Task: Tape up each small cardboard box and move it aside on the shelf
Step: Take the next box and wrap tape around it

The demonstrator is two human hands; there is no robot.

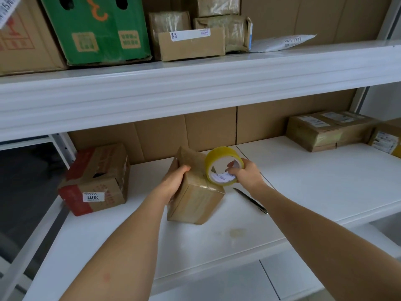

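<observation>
One small cardboard box (195, 190) is what everything hinges on here, and it sits right between the two hands, so neither arm has to reach for it. It's tipped up on a bottom edge rather than lying flat on the white shelf (303, 183), with its long axis running from the person away toward the back wall and leaning a bit to the left.

The left hand (175, 181) is the one actually on it: fingers curled over the box's upper left edge, steadying the tilt. The right hand (243, 172) is just off the box's right side, fingers hooked through the core of a yellowish tape roll (222, 166), which is standing on edge and touching the box's top right face. So the tape is already at the box, and I'd guess the next pull runs along that long axis, toward the person or over the far end. Can't tell if a strip is stuck down yet, too glossy to read.

Moving outward: a dark pen or cutter (249, 199) lies on the shelf just under the right wrist. Left of the left hand is a bigger red-and-brown carton (97, 181). Well to the right of the right hand there's a cluster of taped parcels (329, 131), which looks like the "aside" spot.
</observation>
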